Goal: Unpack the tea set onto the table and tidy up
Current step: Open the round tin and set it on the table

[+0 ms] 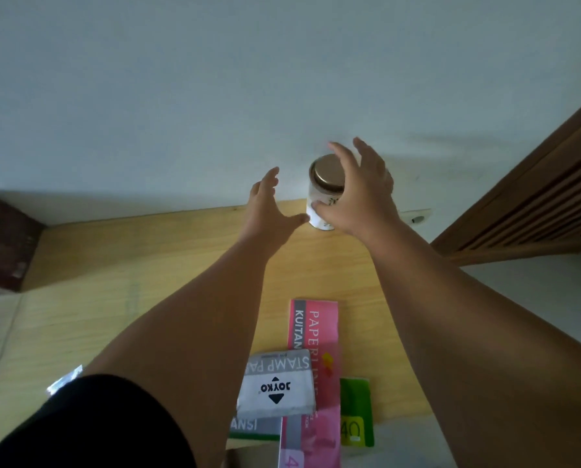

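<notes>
1. I see both bare arms stretched forward over a light wooden table (120, 265), reaching toward its far edge where it meets a pale wall (215, 79).
2. A white jar (319, 201) with a gold metal lid (326, 172) stands upright at the far edge of the table, close against the wall.
3. My right hand (360, 194) is spread wide at the jar's right side. The thumb lies against the lower white body and the fingers arch past the lid; I cannot tell whether they press on the jar or only curve around it.
4. My left hand (269, 207) is open, fingers fanned, just left of the jar. Its thumb tip points at the jar's base, and I cannot tell if it touches.
5. The two hands are apart, with the jar between them.
6. Nearer to me, a grey stamp pad box (277, 383) lies on a pink receipt book (316, 332), which runs lengthwise away from me.
7. A green booklet (356, 410) lies just beside the pink book on its right; another green-edged booklet (255, 427) shows under the grey box.
8. A black sleeve (96, 423) covers the left upper arm at the bottom of the view.
9. A dark brown object (5, 241) sits at the table's far left, too blurred to identify.
10. A slatted wooden panel (535, 204) slants along the right side.
</notes>
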